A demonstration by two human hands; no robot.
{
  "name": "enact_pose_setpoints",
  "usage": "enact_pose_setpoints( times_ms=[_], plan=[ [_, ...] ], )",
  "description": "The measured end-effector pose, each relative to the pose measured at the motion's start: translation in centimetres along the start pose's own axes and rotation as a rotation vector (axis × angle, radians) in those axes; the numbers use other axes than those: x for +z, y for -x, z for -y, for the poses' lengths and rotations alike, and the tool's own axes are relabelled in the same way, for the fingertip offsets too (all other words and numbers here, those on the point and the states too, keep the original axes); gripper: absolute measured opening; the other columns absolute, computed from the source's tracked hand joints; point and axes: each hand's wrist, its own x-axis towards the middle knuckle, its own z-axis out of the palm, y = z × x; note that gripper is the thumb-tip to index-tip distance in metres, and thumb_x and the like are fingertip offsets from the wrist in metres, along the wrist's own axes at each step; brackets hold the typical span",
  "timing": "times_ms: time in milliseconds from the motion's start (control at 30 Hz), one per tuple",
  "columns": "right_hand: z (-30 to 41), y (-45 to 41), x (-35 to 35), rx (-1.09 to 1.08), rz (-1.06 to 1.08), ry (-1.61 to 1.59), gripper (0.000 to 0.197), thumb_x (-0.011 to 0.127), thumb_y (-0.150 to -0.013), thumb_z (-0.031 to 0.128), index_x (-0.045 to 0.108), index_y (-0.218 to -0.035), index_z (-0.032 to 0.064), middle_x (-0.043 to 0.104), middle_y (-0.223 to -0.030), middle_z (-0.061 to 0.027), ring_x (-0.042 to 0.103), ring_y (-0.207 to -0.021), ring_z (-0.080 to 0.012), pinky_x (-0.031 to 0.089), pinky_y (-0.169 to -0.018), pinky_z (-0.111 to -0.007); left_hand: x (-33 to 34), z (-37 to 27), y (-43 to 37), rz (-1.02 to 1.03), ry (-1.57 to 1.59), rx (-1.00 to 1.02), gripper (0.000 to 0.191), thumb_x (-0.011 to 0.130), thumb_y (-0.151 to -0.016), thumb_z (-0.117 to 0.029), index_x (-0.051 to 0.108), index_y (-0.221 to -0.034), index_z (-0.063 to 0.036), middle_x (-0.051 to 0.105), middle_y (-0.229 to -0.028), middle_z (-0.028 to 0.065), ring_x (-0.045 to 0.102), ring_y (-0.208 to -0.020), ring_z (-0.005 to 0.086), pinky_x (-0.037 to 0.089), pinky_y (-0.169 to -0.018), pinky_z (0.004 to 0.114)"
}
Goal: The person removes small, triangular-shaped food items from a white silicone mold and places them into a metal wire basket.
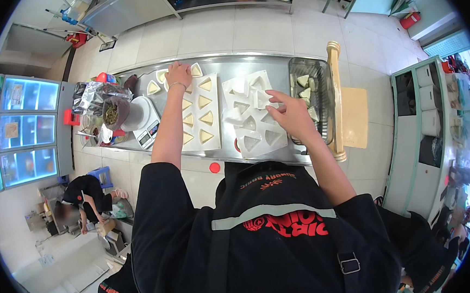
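My left hand (179, 73) is over several small wedge-shaped cups at the table's far edge. Its curled fingers hide what is beneath them. One pale-filled cup (196, 70) lies just right of it, another cup (153, 87) to its left. Under my left forearm is a white moulding tray (213, 121) with wedge-shaped cavities filled with something cream-coloured. My right hand (294, 116) has thumb and forefinger on a white wedge-shaped cup (261, 99). That cup is above a second white tray (255, 145) of wedge cavities, where other loose white cups (235, 116) lie.
A glass dish (324, 87) holding pale wedge pieces (304, 81) stands at the right, beside a wooden chair (353, 117). Left are a digital scale (148, 130), a bag of dried greenish bits (111, 114) and foil packs (100, 94). A person (85, 197) works lower left; others are behind.
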Motion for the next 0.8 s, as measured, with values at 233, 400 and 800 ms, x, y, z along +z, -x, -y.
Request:
enact_pose_setpoints(
  times_ms=[233, 400, 800],
  plan=[
    [-0.8, 1.4, -4.0, 0.031, -0.137, -0.063, 0.038, 0.07, -0.087, 0.012, 0.065, -0.125, 0.0077, 0.073, -0.102, -0.0152, 0.073, -0.081, -0.0227, 0.058, -0.074, -0.032, -0.6, -0.5, -1.8, -0.019, 0.216, 0.121, 0.01, 0.065, -0.089, -0.014, 0.072, -0.093, -0.0096, 0.064, -0.107, 0.0109, 0.064, -0.099, 0.0293, 0.051, -0.087, 0.044],
    [-2.5, 1.5, -5.9, 0.041, -0.243, -0.199, 0.031, 0.07, -0.089, 0.012, 0.068, -0.117, 0.0006, 0.074, -0.096, -0.0144, 0.072, -0.085, -0.0188, 0.057, -0.078, -0.03, -5.2, -6.3, 0.0, -0.093, 0.49, 0.278, 0.01, 0.062, -0.091, -0.011, 0.067, -0.093, -0.0035, 0.067, -0.091, 0.0165, 0.068, -0.084, 0.0312, 0.054, -0.077, 0.041],
    [-3.0, -0.9, -8.2, 0.03, -0.249, -0.172, 0.027, 0.069, -0.091, 0.018, 0.071, -0.11, 0.0003, 0.075, -0.093, -0.0128, 0.073, -0.085, -0.0181, 0.056, -0.079, -0.029, -9.8, -27.0, 10.2, 0.037, 0.952, 0.531, 0.011, 0.058, -0.095, -0.012, 0.057, -0.096, -0.0013, 0.069, -0.086, 0.0176, 0.07, -0.079, 0.0327, 0.056, -0.068, 0.038]
  ],
)
